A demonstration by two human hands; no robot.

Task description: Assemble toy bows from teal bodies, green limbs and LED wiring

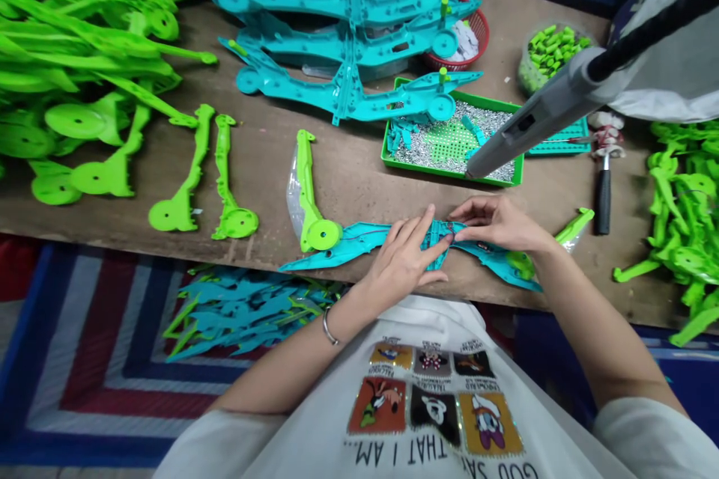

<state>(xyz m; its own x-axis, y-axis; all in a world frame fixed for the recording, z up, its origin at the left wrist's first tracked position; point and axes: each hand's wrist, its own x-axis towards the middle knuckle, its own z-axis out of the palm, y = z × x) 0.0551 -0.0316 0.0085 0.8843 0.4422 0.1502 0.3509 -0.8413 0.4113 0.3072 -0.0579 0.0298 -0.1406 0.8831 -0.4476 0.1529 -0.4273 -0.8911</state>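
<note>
A long turquoise plastic part (359,236) lies along the front of the table, with a green arm piece (308,202) at its left end and another green piece (574,227) at its right. My left hand (405,258) lies across the middle of the turquoise part, fingers stretched out and touching it. Beside it, my right hand (497,223) has its thumb and fingertips pinched together over the part's centre. Between the fingertips there seems to be a thin dark wire, partly hidden. A reddish line runs along the part's left wing.
A grey hanging power screwdriver (522,116) reaches over a green tray (452,178) of screws. Turquoise parts (342,37) stand behind. Green pieces pile up left (84,75) and right (688,202). A black-handled tool (603,198) lies nearby. Assembled pieces (252,307) lie below the edge.
</note>
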